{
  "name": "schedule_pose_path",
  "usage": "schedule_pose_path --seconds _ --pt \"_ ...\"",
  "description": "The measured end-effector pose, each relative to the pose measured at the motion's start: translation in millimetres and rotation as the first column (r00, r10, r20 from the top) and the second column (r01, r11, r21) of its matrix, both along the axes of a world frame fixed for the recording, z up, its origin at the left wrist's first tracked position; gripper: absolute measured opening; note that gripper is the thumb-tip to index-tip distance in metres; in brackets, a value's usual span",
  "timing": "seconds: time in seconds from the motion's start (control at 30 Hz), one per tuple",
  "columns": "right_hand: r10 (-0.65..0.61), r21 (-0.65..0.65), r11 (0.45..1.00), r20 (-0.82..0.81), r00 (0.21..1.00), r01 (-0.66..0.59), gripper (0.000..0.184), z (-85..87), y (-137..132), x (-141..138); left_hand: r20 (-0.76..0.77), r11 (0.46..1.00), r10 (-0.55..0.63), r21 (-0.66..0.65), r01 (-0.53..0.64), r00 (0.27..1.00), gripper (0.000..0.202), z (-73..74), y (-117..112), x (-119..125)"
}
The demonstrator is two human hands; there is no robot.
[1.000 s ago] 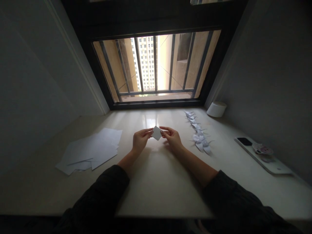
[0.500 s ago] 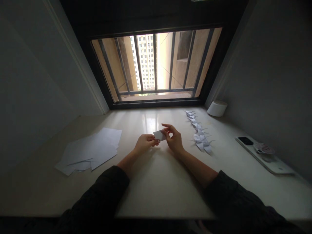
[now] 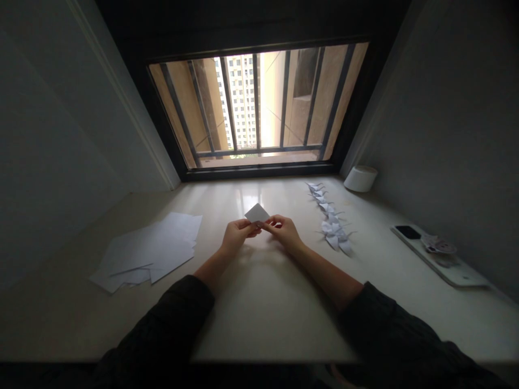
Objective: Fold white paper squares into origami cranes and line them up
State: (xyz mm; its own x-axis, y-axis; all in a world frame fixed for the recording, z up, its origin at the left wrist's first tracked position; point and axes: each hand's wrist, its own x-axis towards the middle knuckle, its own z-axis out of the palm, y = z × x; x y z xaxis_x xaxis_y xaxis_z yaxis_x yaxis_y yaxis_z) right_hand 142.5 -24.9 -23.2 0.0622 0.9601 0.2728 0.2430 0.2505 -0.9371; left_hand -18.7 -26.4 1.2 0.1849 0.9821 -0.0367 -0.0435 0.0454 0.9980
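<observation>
Between my hands is a small folded white paper [image 3: 257, 213], its upper part a diamond with one corner pointing at the window. My left hand [image 3: 237, 236] pinches its lower left edge, and my right hand [image 3: 283, 231] pinches the lower right. The fingertips hide the paper's bottom corner. Right of my right hand, a row of folded paper cranes [image 3: 334, 231] runs along the sill toward the window. Left of my left hand lies a loose, overlapping pile of white paper sheets [image 3: 162, 243].
Everything rests on a pale, glossy window sill [image 3: 259, 302]. At the right lies a phone [image 3: 441, 256] with a round attachment on its back. A white cylindrical object [image 3: 360, 179] stands in the far right corner, near the barred window [image 3: 259, 108].
The paper has been turned so a corner points away from me. My right hand has lowered, its raised fingers curling in to the paper's right edge.
</observation>
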Motion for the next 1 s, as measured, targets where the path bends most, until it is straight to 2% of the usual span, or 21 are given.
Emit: schedule_pose_path --seconds 0.23,0.53,0.7,0.87,1.0 --pt "0.042 -0.104 0.993 -0.052 0.998 -0.047 0.039 -1.5 2.1 1.6 -0.025 0.999 -0.013 0.036 0.014 1.000 0.037 -5.0 4.3 -1.7" --pt "-0.007 -0.021 1.000 -0.002 1.000 0.007 0.028 1.9 4.5 2.3 0.006 1.000 -0.023 -0.017 0.023 1.000 0.037 -5.9 8.6 -2.2" --pt "0.047 -0.004 0.999 -0.092 0.995 -0.047 0.026 2.1 4.7 3.6 -0.009 0.999 -0.018 -0.034 0.018 1.000 0.036 -6.5 8.8 -2.3" --pt "0.078 -0.057 0.994 -0.188 0.979 -0.090 0.031 4.0 0.6 2.3 -0.029 0.999 -0.023 -0.033 0.022 0.999 0.037 -6.7 8.5 -3.1" --pt "0.038 -0.042 0.998 -0.240 0.970 -0.050 0.038 3.4 2.1 3.6 -0.009 0.999 0.000 -0.037 0.000 1.000 0.036 -4.2 8.6 -5.7"
